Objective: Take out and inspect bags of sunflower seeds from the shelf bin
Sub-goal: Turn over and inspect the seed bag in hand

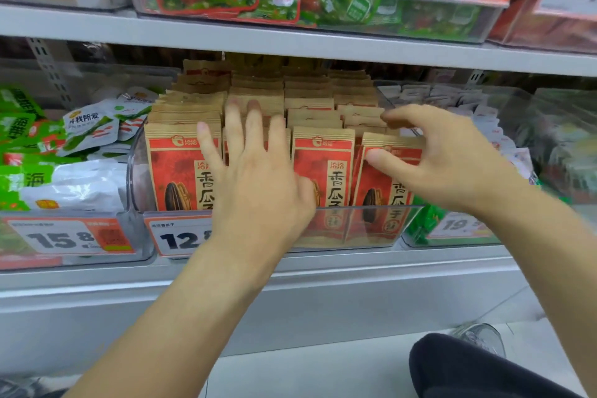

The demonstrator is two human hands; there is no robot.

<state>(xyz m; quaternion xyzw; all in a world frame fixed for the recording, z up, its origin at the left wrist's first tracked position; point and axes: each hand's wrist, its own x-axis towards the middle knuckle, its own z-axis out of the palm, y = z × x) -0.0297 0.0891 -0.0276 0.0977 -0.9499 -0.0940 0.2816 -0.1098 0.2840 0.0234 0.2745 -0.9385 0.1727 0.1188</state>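
The person's left hand [255, 178] is spread wide, fingers straight, lying flat against the fronts of the sunflower seed bags [324, 168] in the clear shelf bin [371, 226]; it grips nothing. The right hand [442, 165] hovers at the bin's right side with fingers loosely curved and the thumb reaching toward the top of the rightmost front bag [387, 171]; whether thumb and bag touch cannot be told, and no bag is held.

The bags stand upright in rows, packed front to back, directly under and behind both hands. A price tag [181, 237] sits below the left wrist on the bin front. Left of the left hand lie green and white snack packs [90, 129]. A grey shelf [290, 42] runs above both hands.
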